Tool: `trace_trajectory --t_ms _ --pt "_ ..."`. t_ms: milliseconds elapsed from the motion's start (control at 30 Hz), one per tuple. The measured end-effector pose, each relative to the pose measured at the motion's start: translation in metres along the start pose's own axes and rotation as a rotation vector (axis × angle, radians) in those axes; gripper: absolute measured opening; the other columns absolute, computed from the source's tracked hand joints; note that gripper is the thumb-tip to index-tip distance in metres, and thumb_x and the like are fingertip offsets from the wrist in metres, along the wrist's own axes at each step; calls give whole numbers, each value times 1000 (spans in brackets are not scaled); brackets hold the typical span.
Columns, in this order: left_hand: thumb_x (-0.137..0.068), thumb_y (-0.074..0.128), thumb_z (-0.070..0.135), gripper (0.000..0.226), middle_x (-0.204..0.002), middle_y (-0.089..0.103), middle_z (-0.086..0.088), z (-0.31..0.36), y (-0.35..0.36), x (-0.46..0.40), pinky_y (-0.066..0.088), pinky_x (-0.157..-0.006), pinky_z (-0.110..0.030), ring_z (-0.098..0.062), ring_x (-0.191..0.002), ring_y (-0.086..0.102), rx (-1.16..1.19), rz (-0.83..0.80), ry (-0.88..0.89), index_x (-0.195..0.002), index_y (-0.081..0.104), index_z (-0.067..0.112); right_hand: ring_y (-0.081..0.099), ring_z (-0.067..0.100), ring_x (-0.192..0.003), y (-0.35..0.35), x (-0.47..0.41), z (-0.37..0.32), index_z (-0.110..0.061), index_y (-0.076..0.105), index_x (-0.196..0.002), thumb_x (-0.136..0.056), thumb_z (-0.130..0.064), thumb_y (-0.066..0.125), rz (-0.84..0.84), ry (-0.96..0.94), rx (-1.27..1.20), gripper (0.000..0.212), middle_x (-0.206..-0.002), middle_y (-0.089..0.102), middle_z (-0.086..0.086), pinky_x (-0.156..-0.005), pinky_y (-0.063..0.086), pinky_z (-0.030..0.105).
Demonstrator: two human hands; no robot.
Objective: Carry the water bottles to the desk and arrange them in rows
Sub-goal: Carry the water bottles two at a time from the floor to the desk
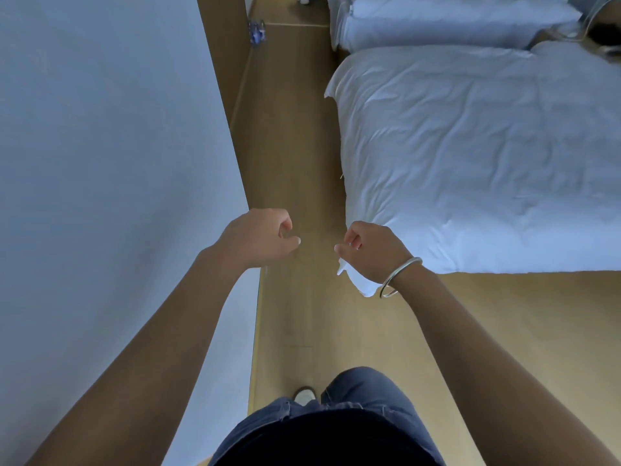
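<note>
I hold both hands out empty, left hand [258, 238] and right hand [373, 250] with fingers loosely curled on nothing, while the water bottles [257, 31] sit far ahead on the floor [295, 146] by the wall, nearer my left side.

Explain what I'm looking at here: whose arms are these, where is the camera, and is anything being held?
One camera sits on a person's head, looking forward and down, so both bare arms reach into view. The left hand and the right hand, which wears a silver metal bangle, are loosely curled and hold nothing. The person stands on a light wooden floor between a pale wall and a bed with a rumpled white duvet. A small blue wrapped bundle, possibly bottles, lies far ahead.
</note>
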State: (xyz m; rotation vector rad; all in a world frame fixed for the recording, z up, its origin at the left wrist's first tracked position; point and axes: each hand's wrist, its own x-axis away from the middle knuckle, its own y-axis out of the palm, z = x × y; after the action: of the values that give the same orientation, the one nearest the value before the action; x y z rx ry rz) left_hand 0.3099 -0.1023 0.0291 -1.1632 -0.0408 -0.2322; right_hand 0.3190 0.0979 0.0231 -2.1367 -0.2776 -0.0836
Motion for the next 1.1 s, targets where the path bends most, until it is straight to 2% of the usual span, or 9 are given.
trace_trajectory --t_ms 100,200,367,467,800,1100 --pt "-87 55 42 29 -82 56 9 -8 3 -20 38 -62 -24 -10 -75 54 -6 -29 -22 -106 56 20 58 23 -91 -1 -27 0 -7 58 -93 -86 -30 55 -31 -3 -16 25 -96 63 7 -84 47 36" --pt "-86 55 42 29 -79 53 12 -12 0 -46 41 -66 -26 -10 -76 54 4 -41 -34 -106 56 21 57 24 -92 -5 -60 1 -5 58 -94 -86 -29 56 -35 -14 -25 26 -96 63 8 -86 47 37" --pt "-88 55 40 27 -86 58 7 -16 -17 -111 39 -63 -24 -12 -78 57 -4 -40 -62 -105 56 20 58 24 -91 -14 -129 9 -5 58 -94 -86 -29 55 -84 -27 -20 26 -95 62 9 -86 48 39" --pt "-88 54 40 27 -90 59 5 -12 -33 -163 42 -68 -26 -13 -82 56 1 -32 -79 -105 56 19 58 25 -91 -36 -180 17 -5 58 -94 -86 -29 55 -89 -41 -11 25 -95 62 9 -86 48 39" --pt "-87 53 44 30 -82 55 16 7 -74 -345 47 -71 -28 -7 -80 57 56 40 -125 -108 57 23 57 22 -89 -120 -380 46 -11 54 -89 -87 -31 55 -56 -122 33 20 -92 61 5 -85 48 36" --pt "-88 52 43 30 -92 61 8 -24 -90 -447 51 -82 -36 -12 -85 60 69 -22 -227 -109 57 22 57 20 -86 -122 -505 52 -17 51 -87 -86 -34 54 -193 -128 44 17 -86 57 1 -83 48 34"
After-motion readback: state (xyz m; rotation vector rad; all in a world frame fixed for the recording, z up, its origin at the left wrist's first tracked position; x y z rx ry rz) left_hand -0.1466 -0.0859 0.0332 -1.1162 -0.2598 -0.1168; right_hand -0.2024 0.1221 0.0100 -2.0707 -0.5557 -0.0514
